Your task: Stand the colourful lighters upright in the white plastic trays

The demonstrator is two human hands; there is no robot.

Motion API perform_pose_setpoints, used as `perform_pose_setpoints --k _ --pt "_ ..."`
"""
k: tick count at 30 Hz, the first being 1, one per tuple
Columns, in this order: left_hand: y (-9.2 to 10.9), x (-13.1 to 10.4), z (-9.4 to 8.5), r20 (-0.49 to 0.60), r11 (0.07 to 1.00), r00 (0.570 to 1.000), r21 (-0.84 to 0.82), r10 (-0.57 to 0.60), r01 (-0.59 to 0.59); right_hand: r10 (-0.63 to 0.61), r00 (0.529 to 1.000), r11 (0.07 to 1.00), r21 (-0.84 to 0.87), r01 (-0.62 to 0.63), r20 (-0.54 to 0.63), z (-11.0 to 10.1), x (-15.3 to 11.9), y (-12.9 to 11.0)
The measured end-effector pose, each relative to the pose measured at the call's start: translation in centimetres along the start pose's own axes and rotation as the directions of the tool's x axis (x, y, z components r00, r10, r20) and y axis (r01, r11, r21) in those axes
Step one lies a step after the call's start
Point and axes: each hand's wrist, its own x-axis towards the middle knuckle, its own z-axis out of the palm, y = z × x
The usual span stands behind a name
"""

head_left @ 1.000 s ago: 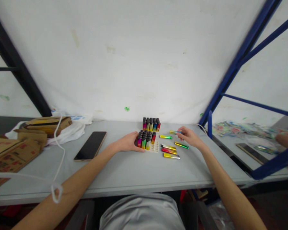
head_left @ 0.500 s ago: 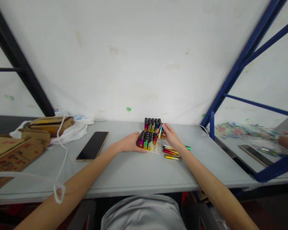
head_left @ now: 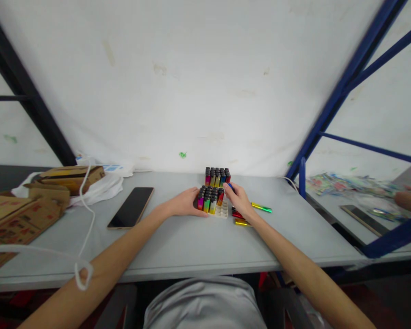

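Several upright lighters with black tops fill the left part of a pale tray; round empty slots show at its right. My left hand is curved round the left side of this group, thumb along the front. My right hand pinches a lighter with a blue end at the tray's back right corner; most of it is hidden by the fingers. Another block of upright lighters stands behind. Under and beside my right wrist lie a red lighter, a gold one and a yellow-green one.
A black phone lies to the left. Further left are cardboard boxes, white plastic and a white cable. A blue metal frame rises on the right. Beyond it are another phone, colourful packets and another person's hand.
My right hand has turned and moved slightly down with its lighter, whose body is now mostly hidden. My left hand stays by the tray. The view has shifted slightly.
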Motion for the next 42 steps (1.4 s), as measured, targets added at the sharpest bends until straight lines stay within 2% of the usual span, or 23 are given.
perform_pose_setpoints --k 2,5,10,22,26,29,31,36,42 --pt "0.0 0.0 0.0 -0.002 1.0 1.0 0.002 0.0 0.0 -0.045 0.998 0.99 -0.137 0.039 -0.039 0.1 -0.2 0.0" --pt "0.1 -0.1 0.0 -0.017 1.0 1.0 -0.002 0.013 -0.013 -0.055 0.996 0.975 -0.219 0.038 -0.072 0.2 -0.3 0.1" --pt "0.1 -0.1 0.0 -0.021 1.0 1.0 -0.004 0.017 -0.018 -0.094 0.989 0.967 -0.246 0.063 -0.117 0.4 -0.4 0.2" --pt "0.2 -0.1 -0.1 -0.013 1.0 1.0 -0.008 0.0 -0.001 -0.154 0.987 0.955 -0.263 0.135 -0.051 -0.4 -0.8 -1.2" --pt "0.1 -0.1 -0.1 -0.012 1.0 1.0 -0.007 -0.011 0.011 -0.27 0.963 0.904 -0.342 0.258 0.012 -1.2 -1.1 -2.0" --pt "0.1 -0.1 -0.1 -0.013 1.0 1.0 -0.009 -0.014 0.014 -0.388 0.921 0.843 -0.408 0.351 -0.009 -1.5 -1.1 -2.3" --pt "0.1 -0.1 0.0 -0.015 1.0 1.0 -0.012 -0.002 0.002 -0.423 0.906 0.822 -0.43 0.373 -0.024 -1.6 -1.0 -2.2" --pt "0.0 0.0 -0.1 -0.01 1.0 1.0 -0.013 0.005 -0.005 -0.318 0.943 0.848 -0.414 0.329 0.099 -1.5 -1.1 -2.0" --pt "-0.1 0.0 0.0 -0.009 1.0 1.0 -0.002 -0.009 0.009 -0.296 0.918 0.824 -0.415 0.385 0.263 -1.7 -1.1 -2.0"
